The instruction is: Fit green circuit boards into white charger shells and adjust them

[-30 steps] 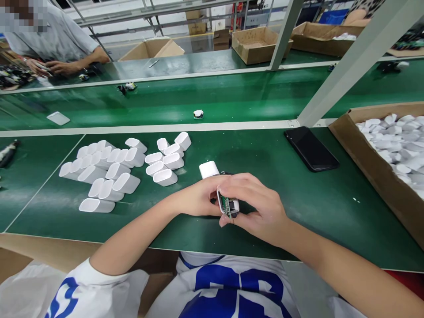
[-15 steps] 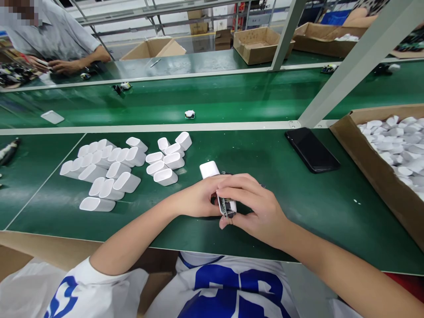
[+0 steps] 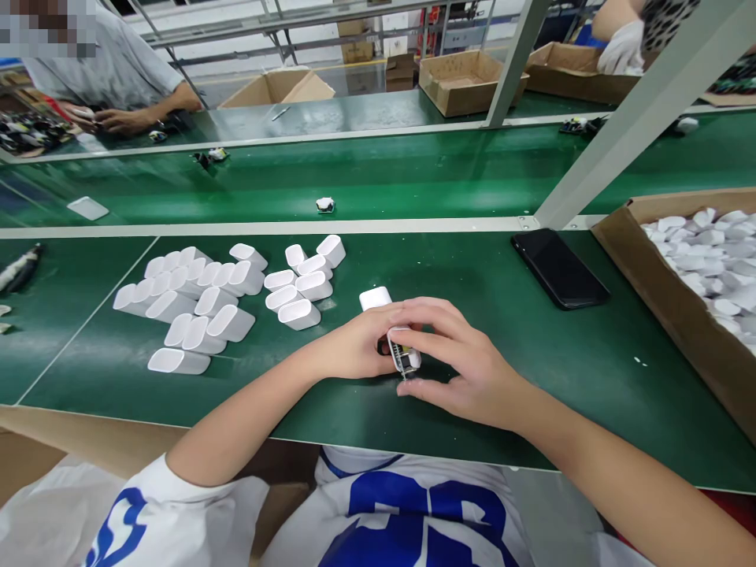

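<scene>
Over at the bench, a person in a white T-shirt with blue print [image 3: 413, 512] leans both forearms out over a green conveyor belt [image 3: 472, 268], and the two bare hands come together near its front edge. The left hand [image 3: 354, 346] and the right hand [image 3: 466, 354] are clamped from either side on a small white plastic housing with a green circuit board [image 3: 403, 352] showing at its open end, the right hand's fingers curling over the top. Right against the far side of the left hand, a white rounded plastic cap [image 3: 375, 298] sits on the belt; whether it is touching the hand is hard to tell from here. To the left, a loose cluster of hollow white oblong plastic casings [image 3: 201, 303] lies on its sides in rough rows. To the right, a black smartphone [image 3: 560, 268] lies face up, well clear of the hands, and beyond it a brown cardboard box [image 3: 661, 315] is heaped with more white casings. Across a second green belt [image 3: 354, 177], a co-worker in a grey shirt [image 3: 100, 67] works at the far bench with both hands [image 3: 100, 118] beside a pile of small dark parts [image 3: 35, 134]. At the top right, another person's white-gloved hand [image 3: 620, 47] reaches over a cardboard tray [image 3: 567, 71].
</scene>
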### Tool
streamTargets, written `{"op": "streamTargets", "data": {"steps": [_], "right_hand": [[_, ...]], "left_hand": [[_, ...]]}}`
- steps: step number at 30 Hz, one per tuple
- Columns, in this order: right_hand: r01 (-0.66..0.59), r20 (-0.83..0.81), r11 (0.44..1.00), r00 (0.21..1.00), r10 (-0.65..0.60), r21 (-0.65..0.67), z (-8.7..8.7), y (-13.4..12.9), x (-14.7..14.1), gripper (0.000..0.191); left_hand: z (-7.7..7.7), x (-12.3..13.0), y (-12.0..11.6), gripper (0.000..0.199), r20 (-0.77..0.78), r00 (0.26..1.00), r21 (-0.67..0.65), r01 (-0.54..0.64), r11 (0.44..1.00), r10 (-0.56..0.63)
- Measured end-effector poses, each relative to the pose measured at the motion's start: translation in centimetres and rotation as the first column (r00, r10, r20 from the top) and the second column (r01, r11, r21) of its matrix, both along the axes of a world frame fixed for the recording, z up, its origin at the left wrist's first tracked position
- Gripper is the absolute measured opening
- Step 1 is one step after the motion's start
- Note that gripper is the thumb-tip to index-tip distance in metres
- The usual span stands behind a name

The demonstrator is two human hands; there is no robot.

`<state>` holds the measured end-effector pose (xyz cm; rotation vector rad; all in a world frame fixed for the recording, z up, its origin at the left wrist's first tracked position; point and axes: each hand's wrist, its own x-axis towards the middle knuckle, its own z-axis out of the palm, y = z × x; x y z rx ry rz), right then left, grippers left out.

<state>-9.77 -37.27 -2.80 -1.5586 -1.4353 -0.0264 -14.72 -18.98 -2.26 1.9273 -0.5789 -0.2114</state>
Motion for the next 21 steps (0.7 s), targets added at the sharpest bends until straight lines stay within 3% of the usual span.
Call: {"op": "streamTargets", "data": {"steps": [3,7,11,15,21], "right_hand": [[0.008,0.033,1.0,0.999,-0.008,-0.001,0.1,0.1,0.0,0.044],[-0.022,-0.046,1.0,0.999,0.021,-0.006,0.0,0.1,0.0,0.047],[0.085,-0.19,0.994,0.977,-0.097,-0.071,-0.4,0.0,-0.1,0.039],[0.125,-0.304,0.98,0.938,-0.167,-0.153,-0.7,0.0,-0.1,0.049],[0.17,-0.321,0.975,0.924,-0.208,-0.142,-1.2,0.3,1.1,0.048]], "left_hand": [[0.0,-0.1,0.0,0.037,0.003,1.0,0.034,0.002,0.999,-0.002],[-0.2,-0.1,0.3,0.033,0.059,0.998,0.078,-0.036,0.996,0.031],[-0.5,-0.1,0.4,0.026,0.055,0.997,0.177,-0.06,0.982,0.051],[-0.8,-0.2,0.2,0.015,0.112,0.99,0.213,-0.109,0.971,0.087],[-0.1,-0.8,-0.5,0.017,0.098,0.984,0.215,-0.164,0.963,0.145]]}}
